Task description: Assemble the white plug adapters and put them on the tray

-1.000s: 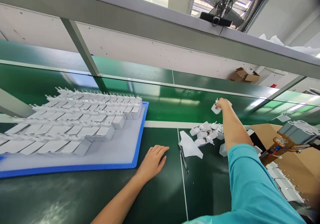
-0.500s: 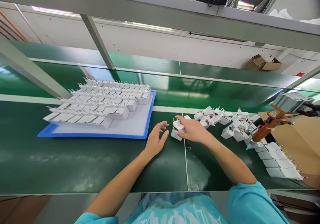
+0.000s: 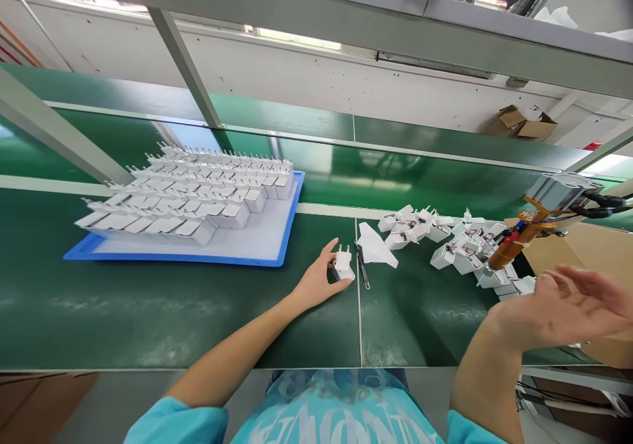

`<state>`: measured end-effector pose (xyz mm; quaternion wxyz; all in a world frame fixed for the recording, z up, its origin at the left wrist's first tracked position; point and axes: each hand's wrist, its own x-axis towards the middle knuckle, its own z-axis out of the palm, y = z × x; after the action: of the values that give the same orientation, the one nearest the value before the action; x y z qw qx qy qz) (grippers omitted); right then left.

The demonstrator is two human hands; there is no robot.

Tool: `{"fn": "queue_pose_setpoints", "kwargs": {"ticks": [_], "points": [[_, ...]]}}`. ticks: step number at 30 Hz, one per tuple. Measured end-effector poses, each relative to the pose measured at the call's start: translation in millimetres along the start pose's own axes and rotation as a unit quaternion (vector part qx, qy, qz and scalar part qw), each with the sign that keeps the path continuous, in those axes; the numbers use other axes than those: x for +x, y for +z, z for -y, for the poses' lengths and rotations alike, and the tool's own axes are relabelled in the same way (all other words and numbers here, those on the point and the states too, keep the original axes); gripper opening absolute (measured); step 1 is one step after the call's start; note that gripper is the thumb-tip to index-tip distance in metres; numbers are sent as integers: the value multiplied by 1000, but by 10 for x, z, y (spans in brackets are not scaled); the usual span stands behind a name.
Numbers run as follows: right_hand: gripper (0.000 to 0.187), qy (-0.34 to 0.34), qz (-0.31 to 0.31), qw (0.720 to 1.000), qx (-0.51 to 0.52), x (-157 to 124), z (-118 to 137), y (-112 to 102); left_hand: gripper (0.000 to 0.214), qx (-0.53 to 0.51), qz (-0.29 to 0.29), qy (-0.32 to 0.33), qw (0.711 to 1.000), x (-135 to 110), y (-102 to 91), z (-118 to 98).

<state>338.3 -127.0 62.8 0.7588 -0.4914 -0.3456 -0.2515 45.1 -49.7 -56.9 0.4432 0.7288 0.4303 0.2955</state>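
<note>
My left hand (image 3: 320, 278) grips a white plug adapter (image 3: 343, 266) between thumb and fingers, its two pins pointing up, low over the green bench. Just right of it lie a pair of black tweezers (image 3: 362, 267) and a white sheet of paper or cloth (image 3: 376, 245). My right hand (image 3: 561, 305) is raised at the far right with fingers spread and somewhat blurred, nothing visible in it. It covers part of the row of white adapters (image 3: 512, 287) behind it. Loose white adapter housings with wires (image 3: 415, 226) lie heaped at the back.
A blue-rimmed tray (image 3: 291, 223) holds rows of white adapters on the left. An orange-brown tool on an arm (image 3: 509, 249) hangs over the right side, near a cardboard box (image 3: 593, 246). A metal frame beam (image 3: 316, 18) crosses above the bench.
My right hand has let go of the adapter and swung far right, opening. My left hand, open before, has moved right and closed on the adapter. The white sheet and tweezers are now uncovered.
</note>
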Motion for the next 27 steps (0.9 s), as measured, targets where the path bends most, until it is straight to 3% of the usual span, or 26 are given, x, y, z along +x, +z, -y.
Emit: {"fn": "queue_pose_setpoints", "kwargs": {"ticks": [2, 4, 6, 9, 14, 18, 21, 27], "points": [[51, 121, 16, 992, 18, 140, -237, -7, 89, -52, 32, 48, 997, 11, -42, 16], [53, 244, 103, 964, 23, 198, -449, 19, 87, -82, 48, 86, 992, 16, -78, 26], [52, 295, 173, 940, 11, 196, -569, 66, 83, -90, 44, 99, 990, 18, -80, 15], [49, 295, 231, 927, 4, 126, -526, 181, 78, -85, 21, 73, 993, 22, -15, -33], [35, 302, 342, 887, 67, -119, -108, 553, 61, -92, -7, 29, 995, 51, 84, -36], [24, 315, 361, 857, 188, -394, 290, 926, 47, -102, -30, 28, 994, 71, 38, 53], [21, 328, 354, 833, 271, -564, 571, 1120, 33, -6, -52, 67, 996, 66, -42, 68], [22, 330, 340, 818, 328, -683, 863, 1164, 43, 183, 94, 142, 968, 54, -163, 14]]}}
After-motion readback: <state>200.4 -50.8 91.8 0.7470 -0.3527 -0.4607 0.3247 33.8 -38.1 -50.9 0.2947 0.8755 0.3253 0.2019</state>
